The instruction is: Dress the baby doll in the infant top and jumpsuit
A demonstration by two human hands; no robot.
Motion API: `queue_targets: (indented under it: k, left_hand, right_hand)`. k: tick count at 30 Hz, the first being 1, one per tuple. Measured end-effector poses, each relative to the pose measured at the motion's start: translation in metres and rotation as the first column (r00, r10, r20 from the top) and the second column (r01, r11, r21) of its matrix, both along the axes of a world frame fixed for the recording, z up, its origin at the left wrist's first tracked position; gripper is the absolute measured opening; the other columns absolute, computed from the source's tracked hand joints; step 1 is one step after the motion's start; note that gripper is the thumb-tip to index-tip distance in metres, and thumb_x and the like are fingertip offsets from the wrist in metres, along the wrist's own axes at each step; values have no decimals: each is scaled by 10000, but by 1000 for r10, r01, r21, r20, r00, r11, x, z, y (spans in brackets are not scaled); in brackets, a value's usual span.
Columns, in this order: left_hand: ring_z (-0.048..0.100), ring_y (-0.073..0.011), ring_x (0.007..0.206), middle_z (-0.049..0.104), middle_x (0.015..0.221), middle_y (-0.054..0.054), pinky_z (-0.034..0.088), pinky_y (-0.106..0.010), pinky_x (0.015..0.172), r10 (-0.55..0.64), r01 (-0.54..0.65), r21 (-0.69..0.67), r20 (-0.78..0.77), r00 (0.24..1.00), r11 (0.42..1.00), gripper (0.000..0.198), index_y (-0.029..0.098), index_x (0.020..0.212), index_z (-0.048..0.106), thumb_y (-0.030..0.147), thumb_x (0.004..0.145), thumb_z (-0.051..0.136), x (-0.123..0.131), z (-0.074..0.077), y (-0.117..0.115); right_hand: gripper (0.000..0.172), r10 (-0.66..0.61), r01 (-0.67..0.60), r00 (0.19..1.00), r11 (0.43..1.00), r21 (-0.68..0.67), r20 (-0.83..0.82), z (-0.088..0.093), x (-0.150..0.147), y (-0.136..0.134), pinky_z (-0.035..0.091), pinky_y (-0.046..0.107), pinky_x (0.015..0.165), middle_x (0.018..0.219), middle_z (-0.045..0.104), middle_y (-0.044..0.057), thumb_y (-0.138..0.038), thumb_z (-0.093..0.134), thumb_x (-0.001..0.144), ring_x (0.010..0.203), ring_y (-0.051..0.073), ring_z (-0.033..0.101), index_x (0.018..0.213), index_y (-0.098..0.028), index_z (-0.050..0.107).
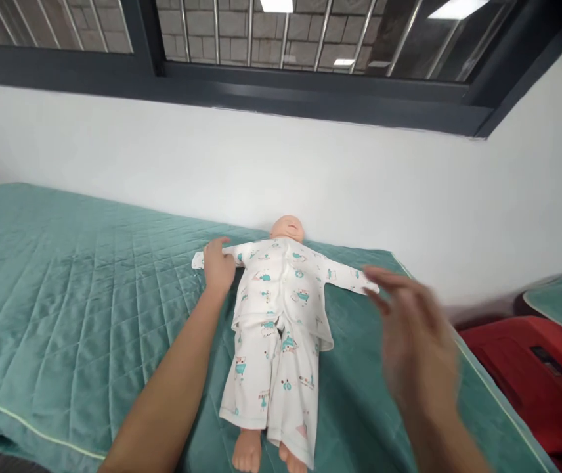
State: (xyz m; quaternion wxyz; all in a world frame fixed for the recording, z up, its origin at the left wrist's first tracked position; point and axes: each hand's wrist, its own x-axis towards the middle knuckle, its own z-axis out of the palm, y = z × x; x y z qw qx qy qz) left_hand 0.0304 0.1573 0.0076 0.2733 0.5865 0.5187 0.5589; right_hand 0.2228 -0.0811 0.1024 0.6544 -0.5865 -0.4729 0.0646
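Head camera view: a doll (281, 309) lies on its back on a green quilted cover (98, 295), with its arms spread out wide. Its head (288, 226) is at the far side, right by the white wall (310, 171), and its bare feet (247, 451) point to the person. The doll wears a white shirt (283, 286) and white pants (246, 378), with little green and brown pictures all over. The bottom of the shirt hangs over the top of the pants.

The two hands are far apart, one on each side of the doll. The left hand (218, 266) is over one sleeve (241, 255), and the cuff pokes out past it. I can't tell if that hand is squeezing the sleeve or just resting on it. The right hand (413, 335) is blurry. Its thumb and pointer finger are spread a little, right at the end of the other sleeve (347, 276). I can't tell if they touch the cloth.

Up above the wall is a window with a dark frame (310, 92) and shiny bars (250, 33). A red thing (517, 368) sits beside the cover, over on the right.
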Motion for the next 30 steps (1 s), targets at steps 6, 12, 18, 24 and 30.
queue_targets:
  k: [6, 12, 18, 24, 30]
  left_hand:
    - [310, -320, 1417, 489, 1454, -102, 140, -659, 1158, -26, 14, -24, -721, 692, 1000, 624, 239, 1367, 494, 33, 782, 424, -2, -13, -3]
    - [438, -316, 1307, 517, 1422, -101, 254, -614, 1127, -68, 4, -80, -816, 574, 997, 567, 254, 1425, 431, 119, 877, 373, -38, -21, 8]
    - [430, -317, 1304, 477, 1452, -120, 297, -528, 1121, -23, -52, -61, -841, 541, 997, 604, 221, 1494, 341, 120, 899, 330, -51, -24, 11]
    - [469, -343, 1275, 534, 1382, -152, 276, -640, 1087, 64, -223, -86, -805, 590, 971, 526, 208, 1408, 454, 117, 904, 335, -50, -21, 7]
    - [448, -366, 1301, 577, 1329, -176, 183, -711, 1089, 116, -255, -78, -738, 664, 964, 527, 154, 1365, 490, 42, 869, 353, -52, -16, -4]
  right_hand:
    - [541, -63, 248, 830, 931, -267, 554, -77, 54, 74, 283, 525, 1159, 1472, 446, 180, -459, 486, 924, 1398, 311, 350, 1356, -133, 500]
    - [628, 76, 492, 670, 700, -518, 738, -109, 129, 85, 218, 608, 1155, 1582, 300, 126, -525, 306, 976, 1463, 329, 242, 1507, -189, 304]
    - [659, 73, 526, 698, 622, -579, 713, -114, 148, 69, 294, 533, 1145, 1554, 359, 115, -554, 310, 958, 1414, 333, 346, 1500, -180, 307]
    - [637, 50, 531, 711, 617, -581, 702, -109, 139, 70, 303, 522, 1139, 1536, 382, 140, -518, 338, 951, 1405, 329, 361, 1471, -150, 353]
    - [627, 3, 563, 681, 636, -527, 732, -106, 118, 60, 204, 637, 1143, 1570, 301, 176, -450, 346, 959, 1461, 355, 236, 1491, -120, 308]
